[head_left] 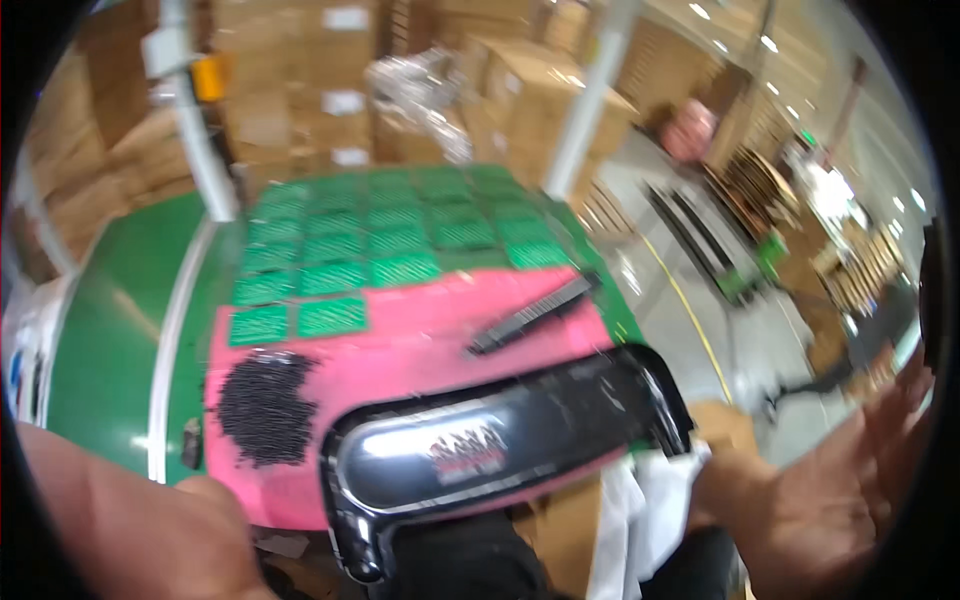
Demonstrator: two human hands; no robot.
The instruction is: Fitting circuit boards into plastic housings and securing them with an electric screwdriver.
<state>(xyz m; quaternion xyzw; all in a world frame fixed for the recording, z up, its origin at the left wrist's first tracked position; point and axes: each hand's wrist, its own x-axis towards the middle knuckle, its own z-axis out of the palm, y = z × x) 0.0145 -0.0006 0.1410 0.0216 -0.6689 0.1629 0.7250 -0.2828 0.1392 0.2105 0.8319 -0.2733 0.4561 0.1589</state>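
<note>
A glossy black plastic panel (485, 440) with bent-down ends and a printed mark lies across the near edge of a pink mat (410, 320). My left hand (150, 520) looms large and blurred at the lower left, apart from the panel's left end. At the lower right is my right hand (800, 490), also large and smeared, near the panel's right end and a white cloth-like sheet (645, 510). The fingers of both hands are cut off or blurred. A pile of thin black pieces (265, 410) sits left on the mat, and a long black ridged strip (535, 313) right.
Rows of green patterned pads (400, 240) cover the table's far part. Stacked cardboard boxes (290, 90) and white posts (590, 110) stand behind. A green surface with a white line (175, 340) is at left; a pallet jack (705, 240) stands on the floor at right.
</note>
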